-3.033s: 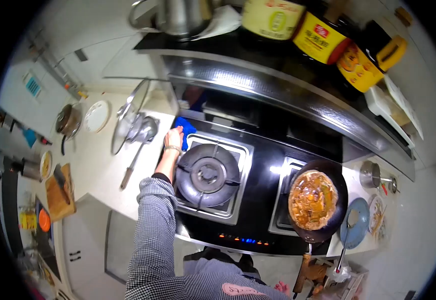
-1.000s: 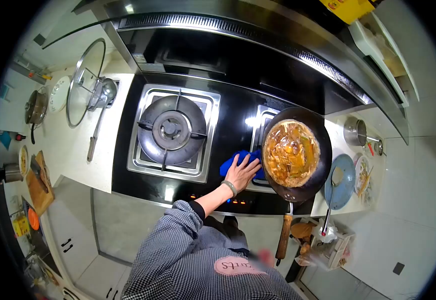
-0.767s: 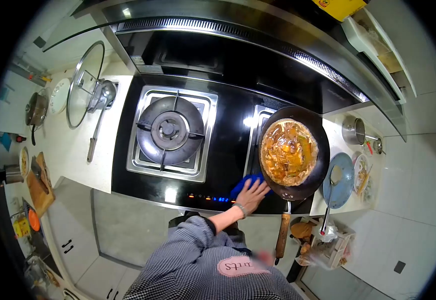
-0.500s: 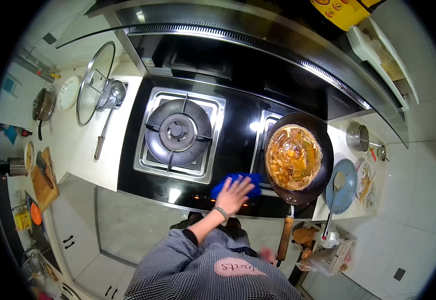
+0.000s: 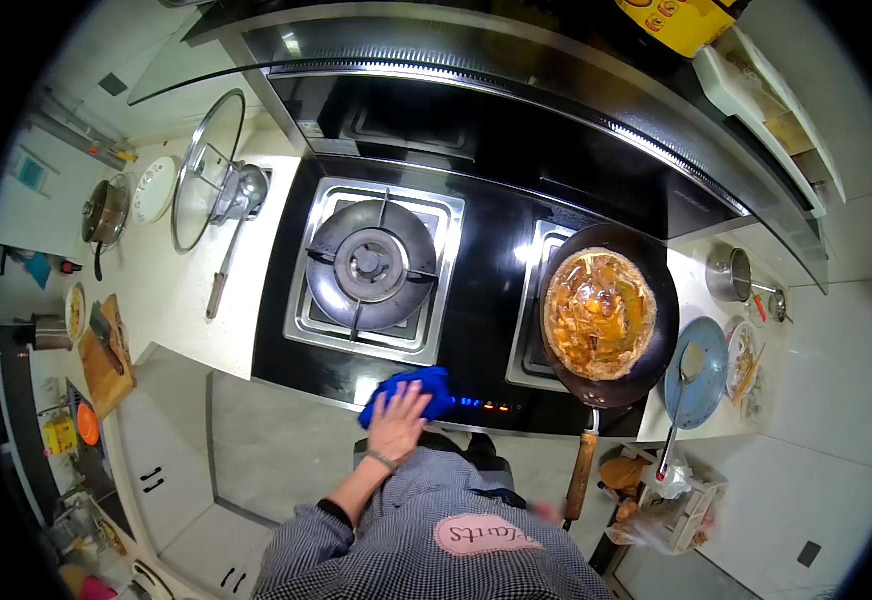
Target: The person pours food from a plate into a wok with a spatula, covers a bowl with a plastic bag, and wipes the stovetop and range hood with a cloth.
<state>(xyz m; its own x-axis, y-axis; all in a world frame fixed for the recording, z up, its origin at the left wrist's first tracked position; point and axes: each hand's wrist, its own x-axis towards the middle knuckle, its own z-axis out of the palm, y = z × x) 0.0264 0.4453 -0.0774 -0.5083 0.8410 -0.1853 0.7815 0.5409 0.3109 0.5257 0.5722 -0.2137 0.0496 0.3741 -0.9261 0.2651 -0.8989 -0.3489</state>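
My left hand (image 5: 397, 425) presses a bunched blue cloth (image 5: 418, 393) onto the front edge of the black glass cooktop (image 5: 481, 310), left of the lit control marks. Its fingers lie over the cloth, palm down. Only a blurred bit of my right hand (image 5: 546, 514) shows at the right side of the apron, close to the wooden handle (image 5: 582, 475) of the wok. That wok (image 5: 664, 320) sits on the right burner, holding a brown stew (image 5: 599, 315) with glossy sauce. The left burner (image 5: 368, 262) has a bare pan support.
A glass lid (image 5: 191, 205) and a ladle (image 5: 224, 250) lie on the left counter. Further left are a knife on a cutting board (image 5: 106, 375) and a small pot (image 5: 104, 212). At right stand a blue pan (image 5: 698, 385) and a steel pot (image 5: 728, 275). The range hood (image 5: 516, 100) hangs above.
My left hand has slid the blue cloth leftward along the cooktop's front edge. Blue lights now show on the control strip where the cloth was. The whole view has shifted slightly.
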